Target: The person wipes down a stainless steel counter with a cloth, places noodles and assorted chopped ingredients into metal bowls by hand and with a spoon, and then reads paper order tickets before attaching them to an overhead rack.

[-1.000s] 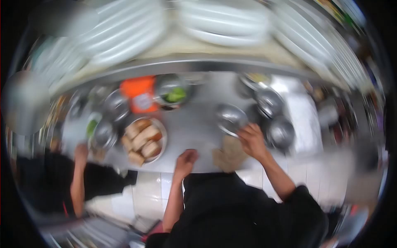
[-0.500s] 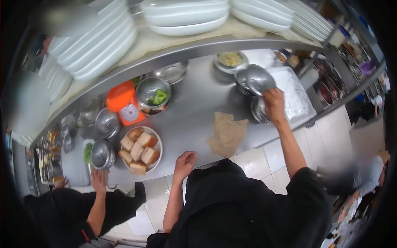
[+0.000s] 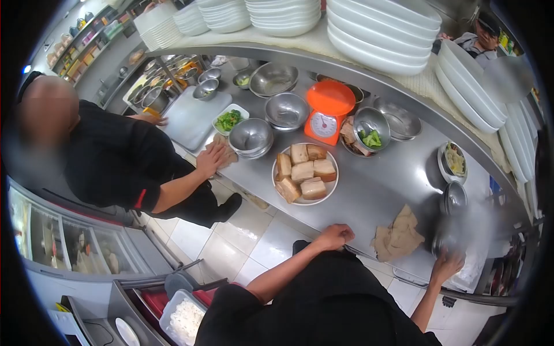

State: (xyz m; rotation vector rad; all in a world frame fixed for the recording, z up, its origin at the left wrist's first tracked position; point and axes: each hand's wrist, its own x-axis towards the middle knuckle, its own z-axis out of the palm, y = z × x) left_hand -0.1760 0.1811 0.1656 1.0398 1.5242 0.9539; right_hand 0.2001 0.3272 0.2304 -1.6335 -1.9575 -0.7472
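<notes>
My left hand [image 3: 336, 237] is loosely curled at the front edge of the steel counter [image 3: 369, 184], with nothing visible in it. At the right end of the counter, my right hand [image 3: 448, 265] has its fingers closed at the rim of a metal bowl [image 3: 443, 243], which is partly smeared. Just beyond it sit more stacked metal bowls [image 3: 456, 197]. A crumpled brown cloth [image 3: 398, 235] lies between my hands. Left of it, a round white dish [image 3: 334, 187] holds several thick blocks of meat [image 3: 302, 171].
An orange scale [image 3: 325, 123] stands behind the meat, beside a bowl of greens [image 3: 371, 138]. On the left, a co-worker's hand [image 3: 212, 157] rests on a cloth near metal bowls [image 3: 251, 137] and a cutting board [image 3: 193, 118]. Stacked white plates [image 3: 381, 37] line the shelf above.
The view has swung toward the left, showing more of the co-worker. My right hand has gone from the bowl it held over the far stack to the nearer bowls. My left hand stays curled.
</notes>
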